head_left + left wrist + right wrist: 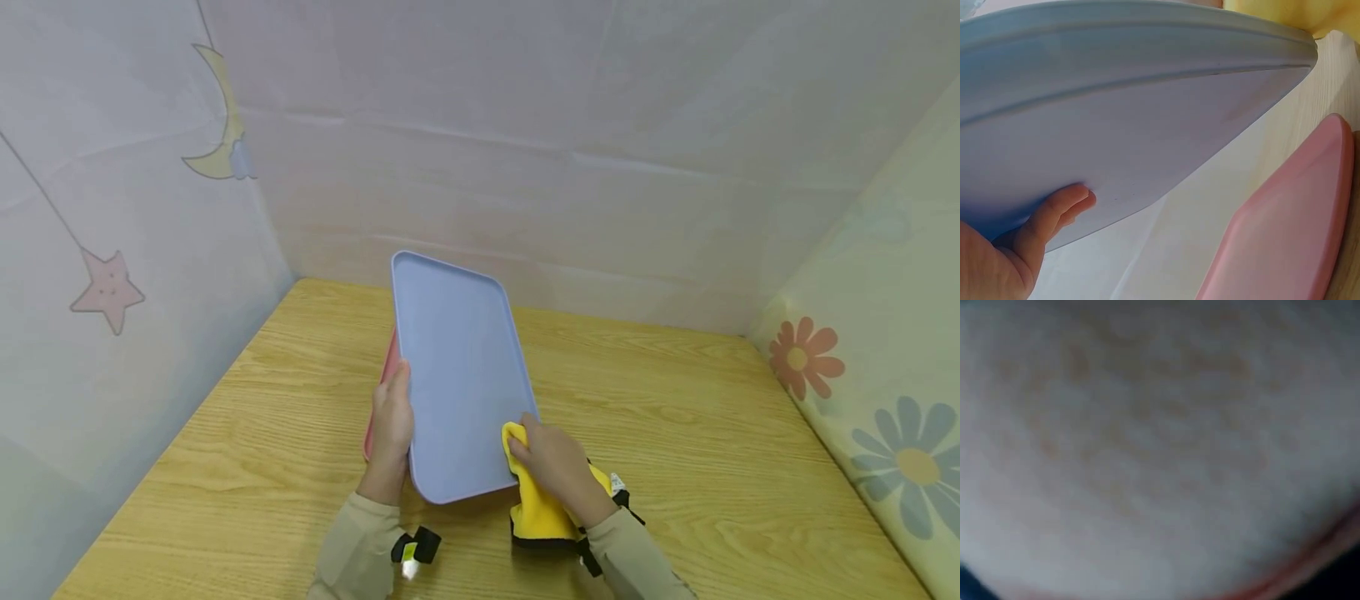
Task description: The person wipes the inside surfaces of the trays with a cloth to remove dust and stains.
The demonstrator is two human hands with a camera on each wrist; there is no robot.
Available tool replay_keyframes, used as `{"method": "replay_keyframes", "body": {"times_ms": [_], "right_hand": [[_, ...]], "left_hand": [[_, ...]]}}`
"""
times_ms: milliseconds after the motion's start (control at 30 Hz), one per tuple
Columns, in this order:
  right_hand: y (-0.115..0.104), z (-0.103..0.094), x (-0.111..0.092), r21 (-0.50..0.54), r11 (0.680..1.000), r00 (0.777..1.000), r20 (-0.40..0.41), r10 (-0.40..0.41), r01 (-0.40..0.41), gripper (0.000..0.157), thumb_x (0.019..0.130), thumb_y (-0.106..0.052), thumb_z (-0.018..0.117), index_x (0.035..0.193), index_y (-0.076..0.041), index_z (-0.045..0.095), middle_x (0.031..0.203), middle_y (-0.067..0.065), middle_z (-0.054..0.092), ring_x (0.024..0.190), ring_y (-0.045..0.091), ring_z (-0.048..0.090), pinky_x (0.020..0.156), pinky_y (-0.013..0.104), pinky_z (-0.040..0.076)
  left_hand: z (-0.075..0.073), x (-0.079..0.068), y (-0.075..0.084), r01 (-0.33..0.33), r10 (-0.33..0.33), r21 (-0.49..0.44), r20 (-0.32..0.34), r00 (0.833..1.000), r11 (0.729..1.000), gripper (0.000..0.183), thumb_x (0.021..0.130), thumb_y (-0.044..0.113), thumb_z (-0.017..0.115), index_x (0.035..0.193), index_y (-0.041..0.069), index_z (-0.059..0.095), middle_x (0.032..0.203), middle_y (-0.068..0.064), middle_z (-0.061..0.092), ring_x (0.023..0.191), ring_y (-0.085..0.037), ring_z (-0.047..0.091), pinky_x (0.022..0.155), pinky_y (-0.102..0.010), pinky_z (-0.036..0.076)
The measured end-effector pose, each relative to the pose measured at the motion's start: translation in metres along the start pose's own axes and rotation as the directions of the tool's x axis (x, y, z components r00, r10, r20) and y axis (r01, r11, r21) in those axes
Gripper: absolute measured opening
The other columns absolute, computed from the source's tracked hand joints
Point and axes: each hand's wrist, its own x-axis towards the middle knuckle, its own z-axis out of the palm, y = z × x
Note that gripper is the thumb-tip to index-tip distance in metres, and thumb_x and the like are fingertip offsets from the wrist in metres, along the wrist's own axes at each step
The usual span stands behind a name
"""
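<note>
The tray [461, 375], pale blue, shallow and rimmed, is held tilted over the table [675, 433], its far end raised; whether its near edge touches the wood cannot be told. The left hand [392, 417] grips the tray's left long side toward the near end, with fingers pressed flat to the underside as the left wrist view shows. The right hand [555, 458] is at the tray's near right corner, thumb and fingers pinching a yellow cloth [540, 512] with dark edging; part of the cloth meets the tray's face there and the remainder hangs down off that corner. The right wrist view is too blurred to add to this finding. A pink tray [1285, 219] lies beyond the tray's left side, partly hidden by it. Assessment of handling: the tray appears to be thin moulded plastic, probably light and stiff, unlikely to break in ordinary use, though its smooth face may prove slippery, more so if damp. Held on one side only, it would likely twist under pressure at the opposite corner. The sound hold is the rim at mid-side, fingers spread beneath. The cloth looks soft and limp, best taken bunched near the edge that meets the tray.
</note>
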Motion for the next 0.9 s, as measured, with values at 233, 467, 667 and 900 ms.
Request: {"method": "replay_keyframes", "body": {"times_ms": [233,467,667,900], "right_hand": [[0.012,0.005,0.002,-0.112,0.992,0.997,-0.049,0.051,-0.056,0.019,0.086,-0.019,0.057,0.076,-0.006,0.046,0.053,0.001,0.033,0.043,0.014,0.035,0.038,0.024,0.027],[0.018,0.008,0.005,-0.147,0.985,0.994,-0.074,0.081,-0.091,0.021,0.086,-0.019,0.057,0.073,-0.005,0.046,0.052,0.001,0.032,0.042,0.015,0.034,0.038,0.024,0.026],[0.025,0.006,0.006,-0.067,0.991,0.993,-0.019,0.117,-0.118,0.021,0.086,-0.022,0.055,0.089,-0.002,0.052,0.056,0.003,0.038,0.048,0.016,0.038,0.042,0.025,0.028],[0.034,-0.011,0.003,0.151,0.98,0.99,-0.033,0.139,-0.133,0.02,0.086,-0.024,0.056,0.084,-0.005,0.051,0.059,0.002,0.038,0.052,0.015,0.038,0.046,0.026,0.029]], "left_hand": [[-0.001,0.0,0.002,0.005,-0.005,0.011,0.005,1.0,1.0,0.039,0.097,0.023,0.032,0.124,0.001,0.051,0.112,-0.02,0.056,0.093,-0.022,0.057,0.076,-0.03,0.046],[-0.001,0.0,0.002,0.003,-0.004,0.03,0.011,1.0,1.0,0.041,0.097,0.025,0.033,0.123,-0.001,0.052,0.109,-0.021,0.057,0.089,-0.02,0.057,0.075,-0.03,0.047],[0.0,0.001,0.003,0.003,-0.003,0.06,-0.006,1.0,0.998,0.041,0.097,0.025,0.034,0.12,-0.004,0.053,0.104,-0.023,0.059,0.082,-0.017,0.058,0.071,-0.028,0.047],[0.0,0.004,-0.002,0.048,-0.049,0.086,0.002,0.999,0.995,0.042,0.096,0.027,0.036,0.117,-0.005,0.054,0.097,-0.02,0.061,0.076,-0.016,0.057,0.067,-0.028,0.047]]}}
